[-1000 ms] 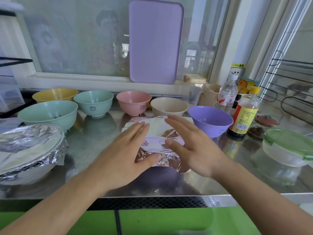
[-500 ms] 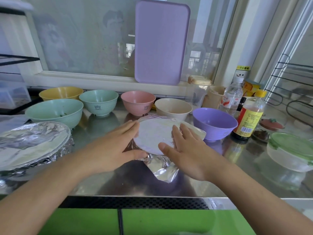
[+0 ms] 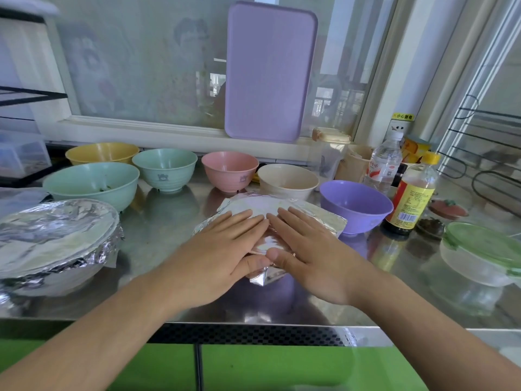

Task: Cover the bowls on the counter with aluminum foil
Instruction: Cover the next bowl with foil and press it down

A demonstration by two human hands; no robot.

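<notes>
A sheet of aluminum foil [image 3: 313, 214] lies over a bowl at the middle of the steel counter [image 3: 158, 230]; the bowl itself is hidden. My left hand [image 3: 222, 249] and my right hand [image 3: 307, 249] press flat on top of the foil, side by side, fingers straight, thumbs almost touching at its near edge. A large bowl wrapped in foil [image 3: 53, 241] stands at the left. Uncovered bowls stand behind: yellow [image 3: 101, 152], large green [image 3: 90, 180], small green [image 3: 165, 167], pink [image 3: 229, 170], cream [image 3: 287, 179] and purple [image 3: 356, 206].
A lilac tray [image 3: 269, 71] leans on the window. At the right stand a water bottle [image 3: 383, 165], a sauce bottle [image 3: 413, 193] and a green-lidded container [image 3: 482, 252]. A wire rack [image 3: 490, 165] is at far right. The counter's front edge [image 3: 253, 324] runs below my wrists.
Both hands have moved from the sides of the foil-covered bowl onto its top and now lie flat together. The foil is pressed down flatter.
</notes>
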